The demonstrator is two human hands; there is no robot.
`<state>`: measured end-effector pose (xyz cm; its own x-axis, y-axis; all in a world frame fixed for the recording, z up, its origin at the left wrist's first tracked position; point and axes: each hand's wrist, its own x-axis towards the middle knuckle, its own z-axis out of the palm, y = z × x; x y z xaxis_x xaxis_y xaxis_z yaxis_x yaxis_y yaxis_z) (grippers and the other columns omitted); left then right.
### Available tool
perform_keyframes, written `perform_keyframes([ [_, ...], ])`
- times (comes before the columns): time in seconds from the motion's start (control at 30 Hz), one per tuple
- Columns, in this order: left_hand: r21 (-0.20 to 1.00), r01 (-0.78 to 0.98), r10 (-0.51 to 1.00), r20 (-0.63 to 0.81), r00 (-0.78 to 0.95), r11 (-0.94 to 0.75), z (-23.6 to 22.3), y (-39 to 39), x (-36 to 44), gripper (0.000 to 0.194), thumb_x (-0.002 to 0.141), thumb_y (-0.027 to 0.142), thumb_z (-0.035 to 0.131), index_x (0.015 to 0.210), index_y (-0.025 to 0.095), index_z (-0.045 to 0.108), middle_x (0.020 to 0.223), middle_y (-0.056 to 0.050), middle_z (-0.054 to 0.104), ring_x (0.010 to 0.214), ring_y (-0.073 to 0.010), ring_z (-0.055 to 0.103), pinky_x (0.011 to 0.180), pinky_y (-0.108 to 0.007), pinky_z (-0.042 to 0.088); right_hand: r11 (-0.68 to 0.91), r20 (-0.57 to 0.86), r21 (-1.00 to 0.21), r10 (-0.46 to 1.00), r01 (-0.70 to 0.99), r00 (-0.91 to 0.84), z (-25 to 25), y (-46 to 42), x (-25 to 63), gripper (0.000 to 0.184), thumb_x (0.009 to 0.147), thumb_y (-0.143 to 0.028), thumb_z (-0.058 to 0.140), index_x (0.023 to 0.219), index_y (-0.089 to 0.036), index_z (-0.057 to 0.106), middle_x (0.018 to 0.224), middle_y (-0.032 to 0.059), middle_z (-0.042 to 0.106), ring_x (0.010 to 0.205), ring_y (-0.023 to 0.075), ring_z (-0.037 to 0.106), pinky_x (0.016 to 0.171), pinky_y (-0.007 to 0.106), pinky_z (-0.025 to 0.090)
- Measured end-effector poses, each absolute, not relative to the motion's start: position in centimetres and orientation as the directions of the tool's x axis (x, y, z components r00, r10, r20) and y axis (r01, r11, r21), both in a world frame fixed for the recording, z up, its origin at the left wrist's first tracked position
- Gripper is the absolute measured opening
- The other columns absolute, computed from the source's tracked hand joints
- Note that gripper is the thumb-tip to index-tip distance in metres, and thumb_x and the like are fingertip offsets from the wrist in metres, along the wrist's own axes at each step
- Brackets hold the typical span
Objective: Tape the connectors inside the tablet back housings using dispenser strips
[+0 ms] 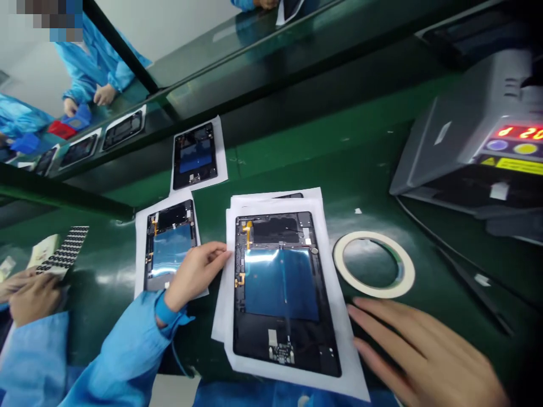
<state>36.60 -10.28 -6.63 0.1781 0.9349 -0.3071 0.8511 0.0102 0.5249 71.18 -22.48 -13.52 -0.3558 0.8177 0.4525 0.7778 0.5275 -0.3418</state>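
Note:
In front of me lies an opened tablet (282, 282) with a blue battery area and a small circuit board near its lower end. It rests on a white sheet (352, 373), stacked over another sheet and a further tablet, mostly hidden. My left hand (197, 271), in a blue sleeve with a wristband, pinches the left edge of the white sheets. My right hand (424, 345) is open at the right edge, fingers stretched out and close to the sheet. Just above it sits a roll of cream tape (373, 264).
Left of the stack are two more opened tablets (169, 249) on white sheets, one farther back. A grey machine (458, 135) with a red display stands at right, near a cable and a dark thin tool (475, 288). A co-worker's hands (36, 297) hold a patterned strip at left.

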Motion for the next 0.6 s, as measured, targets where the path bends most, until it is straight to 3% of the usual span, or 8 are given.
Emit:
perform_keyframes([
  [0.1,0.474,0.878,0.942,-0.261,0.209,-0.064,-6.6,-9.9,38.3,0.035,0.096,0.039,0.045,0.07,0.021,0.059,0.063,0.001,0.06,0.059,-0.0169,0.059,0.055,-0.025,0.042,0.636,0.472,-0.277,0.743,0.72,-0.474,-13.2,-20.0,67.3,0.025,0.1,-0.025,0.052,0.116,-0.016,0.069,0.117,0.0101,0.071,0.101,0.0218,0.066,0.088,0.037,0.051],
  [0.27,0.419,0.899,0.983,-0.071,0.167,-0.123,-5.4,-11.0,38.2,0.031,0.092,0.04,0.048,0.073,0.021,0.063,0.065,-0.002,0.06,0.056,-0.0175,0.056,0.055,-0.027,0.036,0.622,0.512,-0.255,0.736,0.74,-0.443,-12.2,-18.8,68.2,0.02,0.098,-0.021,0.055,0.113,-0.017,0.067,0.115,0.009,0.072,0.101,0.0202,0.066,0.088,0.036,0.054],
  [0.33,0.51,0.857,0.988,-0.081,0.13,-0.071,-5.7,-10.9,37.7,0.035,0.092,0.048,0.049,0.073,0.021,0.062,0.059,0.001,0.056,0.051,-0.0155,0.052,0.051,-0.025,0.035,0.504,0.572,-0.191,0.754,0.842,-0.322,-11.7,-18.9,71.6,0.021,0.093,-0.019,0.065,0.114,-0.018,0.067,0.11,0.0086,0.073,0.097,0.0208,0.068,0.085,0.036,0.055],
  [0.47,0.685,0.724,0.967,-0.228,0.111,0.079,-7.3,-9.8,38.0,0.044,0.088,0.061,0.053,0.072,0.02,0.058,0.056,0.003,0.051,0.048,-0.0128,0.047,0.044,-0.021,0.034,0.038,0.732,0.062,0.678,0.997,-0.071,-11.2,-19.6,80.1,0.048,0.084,-0.025,0.077,0.13,-0.023,0.064,0.108,0.011,0.073,0.094,0.0302,0.07,0.079,0.044,0.057],
  [0.53,0.692,0.718,0.965,-0.233,0.123,0.076,-7.7,-9.4,38.5,0.046,0.086,0.063,0.055,0.069,0.02,0.056,0.056,0.004,0.05,0.047,-0.012,0.045,0.043,-0.021,0.034,-0.097,0.667,0.075,0.745,0.992,0.022,-11.5,-20.0,83.4,0.055,0.091,-0.027,0.068,0.144,-0.026,0.054,0.121,0.0141,0.07,0.105,0.0356,0.069,0.084,0.05,0.057],
  [0.6,0.679,0.732,0.963,-0.226,0.148,0.047,-7.7,-9.2,38.7,0.047,0.086,0.064,0.053,0.068,0.02,0.056,0.055,0.003,0.051,0.046,-0.0126,0.046,0.042,-0.022,0.035,-0.131,0.626,0.05,0.777,0.99,0.071,-11.8,-20.2,85.6,0.055,0.096,-0.028,0.061,0.149,-0.03,0.049,0.125,0.0127,0.068,0.11,0.0364,0.068,0.086,0.053,0.057],
])
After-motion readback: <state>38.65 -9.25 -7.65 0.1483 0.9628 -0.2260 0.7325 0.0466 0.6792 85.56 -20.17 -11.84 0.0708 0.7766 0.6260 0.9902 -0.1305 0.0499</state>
